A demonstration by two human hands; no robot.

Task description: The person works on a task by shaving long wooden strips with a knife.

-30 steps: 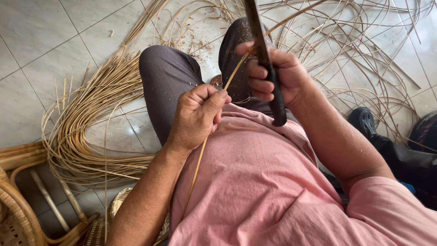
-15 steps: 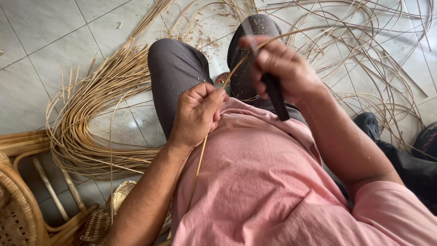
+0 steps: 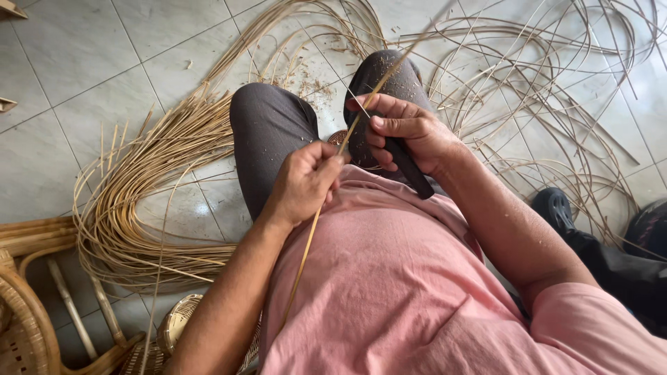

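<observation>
My left hand (image 3: pixel 306 182) pinches a thin rattan strip (image 3: pixel 303 265) that runs from below my wrist up past my knees. My right hand (image 3: pixel 403 133) grips a dark-handled knife (image 3: pixel 414 175) and presses its blade against the same strip just beyond my left fingers. The strip's far end (image 3: pixel 396 64) points up and to the right over my grey-trousered knees (image 3: pixel 271 125). I wear a pink shirt, which fills the lower middle of the view.
A thick curved bundle of rattan strips (image 3: pixel 132 208) lies on the tiled floor at the left. Loose thin strips (image 3: pixel 549 104) sprawl at the upper right. Rattan furniture (image 3: pixel 35 298) and a small woven basket (image 3: pixel 177 326) sit at the lower left. Dark shoes (image 3: pixel 556 208) are at the right.
The knife has come down from upright to lying low in my right hand, blade against the strip. Both hands stay close together on the strip.
</observation>
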